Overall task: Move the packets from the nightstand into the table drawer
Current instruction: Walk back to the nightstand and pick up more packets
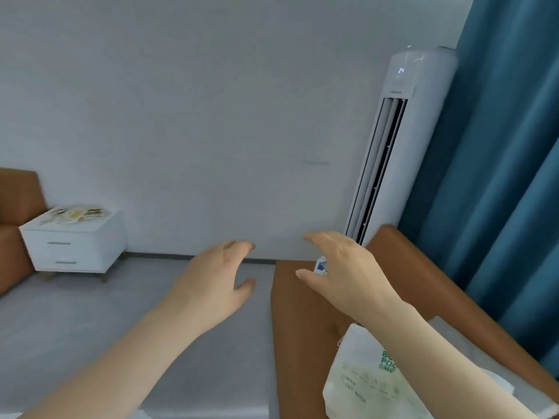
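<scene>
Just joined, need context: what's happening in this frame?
A person faces a white nightstand across the room; the packets lie piled on top, untouched. Both hands reach out open: left hand over the floor, right hand over a brown table bearing a printed white bag. A small blue-and-white item shows by the right palm; unclear whether it is held.

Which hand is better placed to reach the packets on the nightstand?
Probably left: the left hand is open, empty and nearer the white two-drawer nightstand bearing pale flat packets; a small white-blue thing shows at the palm of the right hand.
</scene>
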Available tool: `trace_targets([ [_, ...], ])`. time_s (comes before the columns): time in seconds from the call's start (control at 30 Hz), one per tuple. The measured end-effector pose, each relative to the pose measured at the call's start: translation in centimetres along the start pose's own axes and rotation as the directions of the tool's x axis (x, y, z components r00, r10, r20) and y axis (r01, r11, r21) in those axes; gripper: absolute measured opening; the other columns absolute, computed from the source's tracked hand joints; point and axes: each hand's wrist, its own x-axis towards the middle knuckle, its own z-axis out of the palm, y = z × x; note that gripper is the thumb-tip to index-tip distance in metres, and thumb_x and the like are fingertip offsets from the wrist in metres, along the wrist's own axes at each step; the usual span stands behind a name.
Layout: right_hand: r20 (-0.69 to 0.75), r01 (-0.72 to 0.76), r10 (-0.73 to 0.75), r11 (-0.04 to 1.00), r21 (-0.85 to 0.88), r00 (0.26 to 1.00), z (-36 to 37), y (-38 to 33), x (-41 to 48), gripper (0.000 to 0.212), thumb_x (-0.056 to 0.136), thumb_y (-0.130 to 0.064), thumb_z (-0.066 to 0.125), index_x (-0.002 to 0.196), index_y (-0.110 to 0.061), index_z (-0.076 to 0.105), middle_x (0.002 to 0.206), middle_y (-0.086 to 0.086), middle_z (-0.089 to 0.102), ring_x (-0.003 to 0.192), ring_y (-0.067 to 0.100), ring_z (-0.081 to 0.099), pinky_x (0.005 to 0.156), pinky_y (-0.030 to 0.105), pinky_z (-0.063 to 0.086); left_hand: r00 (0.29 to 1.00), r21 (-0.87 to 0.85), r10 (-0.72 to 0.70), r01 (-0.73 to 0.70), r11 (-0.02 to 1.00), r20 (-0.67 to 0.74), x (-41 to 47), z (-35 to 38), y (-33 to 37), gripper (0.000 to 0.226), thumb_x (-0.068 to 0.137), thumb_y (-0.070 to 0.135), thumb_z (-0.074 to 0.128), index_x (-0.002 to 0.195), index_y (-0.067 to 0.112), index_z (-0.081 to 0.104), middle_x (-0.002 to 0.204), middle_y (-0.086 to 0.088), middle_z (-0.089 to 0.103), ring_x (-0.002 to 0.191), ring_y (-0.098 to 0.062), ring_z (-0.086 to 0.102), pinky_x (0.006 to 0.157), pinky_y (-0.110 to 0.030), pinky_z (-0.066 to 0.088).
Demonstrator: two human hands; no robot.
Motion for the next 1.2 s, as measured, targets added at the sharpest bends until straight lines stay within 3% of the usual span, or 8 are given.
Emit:
trace_targets([
  [0.4,0.018,0.124,-0.126,0.989,0.083,0.992,8.6,-1.8,24.1,0.059,0.091,-0.043,0.057,0.143,-0.025,0.037,0.139,-0.007,0.048,0.127,0.013,0.044,0.100,0.027,0.040,0.995,0.057,-0.080,0.083,0.995,-0.054,16.7,0.6,-15.1,0.053,0.090,0.036,0.058,0.139,0.024,0.042,0.135,0.007,0.049,0.121,-0.014,0.049,0.098,-0.024,0.039],
  [0.73,0.044,0.220,-0.225,0.970,0.101,0.973,16.8,1.0,41.1,0.060,0.090,-0.046,0.056,0.143,-0.028,0.036,0.138,-0.009,0.048,0.128,0.013,0.043,0.101,0.031,0.041,0.981,0.082,-0.190,0.194,0.978,-0.048,29.6,5.5,-24.6,0.055,0.090,0.036,0.057,0.140,0.023,0.040,0.136,0.005,0.048,0.120,-0.016,0.049,0.098,-0.027,0.039],
  [1.0,0.125,0.367,-0.390,0.915,0.169,0.912,23.8,0.9,54.1,0.059,0.090,-0.046,0.057,0.142,-0.027,0.037,0.137,-0.009,0.049,0.125,0.014,0.045,0.100,0.029,0.040,0.912,0.083,-0.406,0.410,0.909,-0.061,36.3,8.7,-32.1,0.055,0.092,0.041,0.053,0.142,0.028,0.035,0.143,0.011,0.042,0.129,-0.009,0.042,0.103,-0.022,0.035],
  [1.2,0.186,0.429,-0.472,0.874,0.230,0.862,29.9,-2.5,62.2,0.059,0.091,-0.044,0.056,0.143,-0.027,0.036,0.138,-0.008,0.048,0.126,0.015,0.044,0.102,0.029,0.039,0.847,0.098,-0.527,0.531,0.842,-0.063,38.9,9.7,-40.1,0.055,0.090,0.041,0.056,0.140,0.028,0.038,0.136,0.011,0.047,0.121,-0.010,0.047,0.100,-0.024,0.039],
])
